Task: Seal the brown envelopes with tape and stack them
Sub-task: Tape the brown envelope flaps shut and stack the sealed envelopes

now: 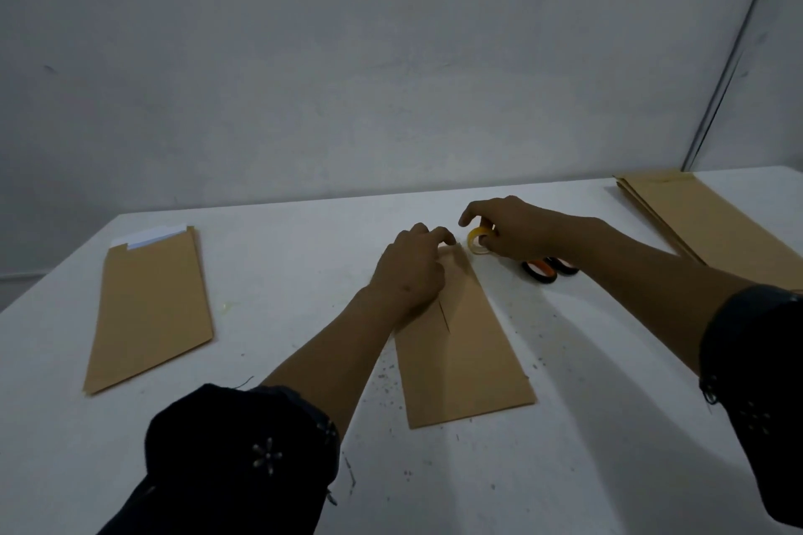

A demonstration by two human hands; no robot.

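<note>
1. The white tabletop (269, 361) filled the lower half of the view; its near edge and right side were cut off by the frame, and small dark specks lay scattered on it near the middle.
2. A stack of brown envelopes (712, 222) lay at the far right, running out of the frame, so its full length and count could not be made out.
3. A single brown envelope (150, 308) lay flat at the left, well apart from the hands, with white paper (150, 237) showing at its far end.
4. The middle envelope (465, 361) lay lengthwise in front of the person, with a slit-like seam near its centre; its far end was partly hidden under the left hand.
5. The left hand (410, 271) rested on the far end of the middle envelope with its fingers bent down onto the paper; whether they pinched the flap or only pressed it could not be told.
6. The right hand (512, 232) gripped a small yellowish tape roll (478, 241) between thumb and fingers, just beside the far right corner of the middle envelope.
7. Scissors (549, 269) with orange-and-black handles lay just behind the right wrist; the blades were hidden.
8. Dark sleeves (243, 456) with small flower-like ornaments covered both forearms near the camera, the right one cut off at the frame edge.
</note>
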